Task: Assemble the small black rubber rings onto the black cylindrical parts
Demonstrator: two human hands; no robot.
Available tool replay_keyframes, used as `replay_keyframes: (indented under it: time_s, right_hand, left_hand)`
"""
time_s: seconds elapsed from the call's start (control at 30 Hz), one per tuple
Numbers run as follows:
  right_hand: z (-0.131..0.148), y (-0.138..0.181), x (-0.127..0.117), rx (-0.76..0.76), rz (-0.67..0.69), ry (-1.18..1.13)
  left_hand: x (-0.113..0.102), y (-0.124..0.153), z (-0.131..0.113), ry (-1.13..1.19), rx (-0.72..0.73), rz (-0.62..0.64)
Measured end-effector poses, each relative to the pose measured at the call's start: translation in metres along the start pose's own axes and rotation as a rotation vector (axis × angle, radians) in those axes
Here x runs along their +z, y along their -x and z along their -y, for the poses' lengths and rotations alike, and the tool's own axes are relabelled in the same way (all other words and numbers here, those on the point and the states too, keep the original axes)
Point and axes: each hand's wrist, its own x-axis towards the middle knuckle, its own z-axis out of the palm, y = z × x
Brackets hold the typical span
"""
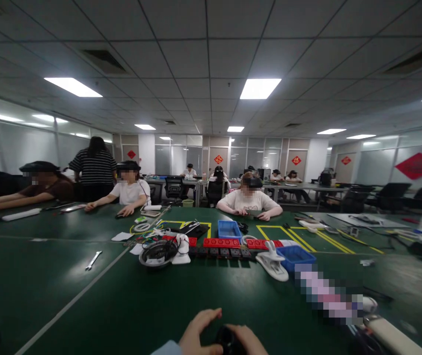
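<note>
At the bottom edge of the head view, my left hand (pixel 197 333) and my right hand (pixel 247 338) meet close to my body. Both curl around a small dark round object (pixel 227 340), which they mostly hide, so I cannot name it. Only the upper parts of the hands show; the rest is cut off by the frame. They hover over the near edge of the green table (pixel 129 305).
Mid-table lie red power strips (pixel 221 242), two blue trays (pixel 229 229), a white clamp (pixel 273 264), a coiled cable (pixel 158 253) and a small wrench (pixel 93 260). A white device (pixel 394 336) lies at the right. Several people sit at the table's far and left sides.
</note>
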Motion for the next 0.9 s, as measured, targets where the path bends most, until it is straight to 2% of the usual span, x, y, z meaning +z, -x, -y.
replay_keyframes:
  time_s: [0.07,0.13,0.27,0.47,0.6,0.73,0.83,0.9]
  right_hand:
    - [0.007,0.007,-0.001,-0.039,0.021,0.024]
    - [0.013,0.011,-0.002,-0.013,0.015,0.021]
    - [0.017,0.01,0.004,0.051,-0.099,0.034]
    - [0.017,0.001,0.022,0.132,-0.36,0.324]
    - [0.022,0.005,0.023,0.139,-0.401,0.426]
    - [0.021,0.01,0.013,-0.031,-0.294,0.21]
    - [0.015,0.01,0.002,-0.134,-0.104,0.012]
    - [0.01,0.009,-0.004,-0.147,0.025,-0.111]
  left_hand:
    - [0.0,0.003,-0.013,0.033,-0.006,-0.036]
    - [0.003,0.004,-0.025,0.032,-0.072,-0.057]
    - [0.015,0.005,-0.042,-0.088,-0.173,-0.159]
    - [0.035,-0.002,-0.041,-0.342,-0.233,-0.375]
    - [0.038,-0.003,-0.039,-0.319,-0.194,-0.413]
    - [0.033,0.0,-0.041,-0.267,-0.08,-0.334]
    - [0.029,0.002,-0.042,-0.265,-0.062,-0.259]
    - [0.026,0.003,-0.04,-0.26,-0.049,-0.224]
